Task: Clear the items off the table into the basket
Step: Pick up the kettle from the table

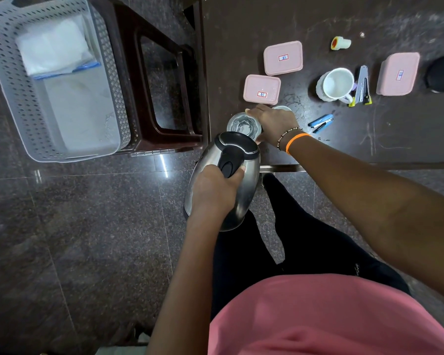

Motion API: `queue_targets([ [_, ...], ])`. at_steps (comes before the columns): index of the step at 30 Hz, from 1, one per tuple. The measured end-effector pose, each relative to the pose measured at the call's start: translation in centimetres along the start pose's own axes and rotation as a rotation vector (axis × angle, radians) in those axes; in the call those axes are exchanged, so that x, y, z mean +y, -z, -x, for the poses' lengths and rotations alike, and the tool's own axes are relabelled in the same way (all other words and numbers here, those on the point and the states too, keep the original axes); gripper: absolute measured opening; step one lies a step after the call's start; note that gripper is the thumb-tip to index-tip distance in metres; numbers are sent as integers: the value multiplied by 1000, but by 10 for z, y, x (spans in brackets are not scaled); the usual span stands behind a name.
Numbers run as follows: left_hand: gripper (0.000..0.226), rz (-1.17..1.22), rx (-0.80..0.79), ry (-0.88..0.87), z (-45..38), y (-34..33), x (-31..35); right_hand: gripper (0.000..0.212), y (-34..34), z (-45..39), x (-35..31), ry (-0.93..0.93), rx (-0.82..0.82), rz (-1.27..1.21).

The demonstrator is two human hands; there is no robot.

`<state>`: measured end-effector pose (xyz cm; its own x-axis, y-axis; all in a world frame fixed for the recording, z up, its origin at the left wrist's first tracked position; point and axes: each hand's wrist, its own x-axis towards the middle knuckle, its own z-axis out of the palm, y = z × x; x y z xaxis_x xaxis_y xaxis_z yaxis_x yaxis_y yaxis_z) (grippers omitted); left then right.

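Gripping the kettle [223,180] by its handle at frame center, my left hand [213,190] holds it off the table [369,139] edge, while my right hand [274,121] clasps the glass [242,124] just above, basket [10,80] far upper left.

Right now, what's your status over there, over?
Left hand grips kettle off table edge. Right hand on glass. Basket far left on stool; path open.
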<state>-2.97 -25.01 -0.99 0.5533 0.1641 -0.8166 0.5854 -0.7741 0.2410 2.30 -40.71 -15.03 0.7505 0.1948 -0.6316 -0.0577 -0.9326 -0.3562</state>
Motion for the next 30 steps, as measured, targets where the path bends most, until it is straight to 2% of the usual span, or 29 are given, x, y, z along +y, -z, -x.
queue_targets([
  [6, 51, -47, 36, 0, 3, -5, 1, 63, -2, 0, 1, 19, 29, 2],
  [10, 51, -70, 42, 11, 4, -7, 1, 68, -2, 0, 1, 19, 16, 22],
  [30, 44, 48, 19, -16, 2, -4, -11, 64, -4, 0, 2, 17, 36, 8],
])
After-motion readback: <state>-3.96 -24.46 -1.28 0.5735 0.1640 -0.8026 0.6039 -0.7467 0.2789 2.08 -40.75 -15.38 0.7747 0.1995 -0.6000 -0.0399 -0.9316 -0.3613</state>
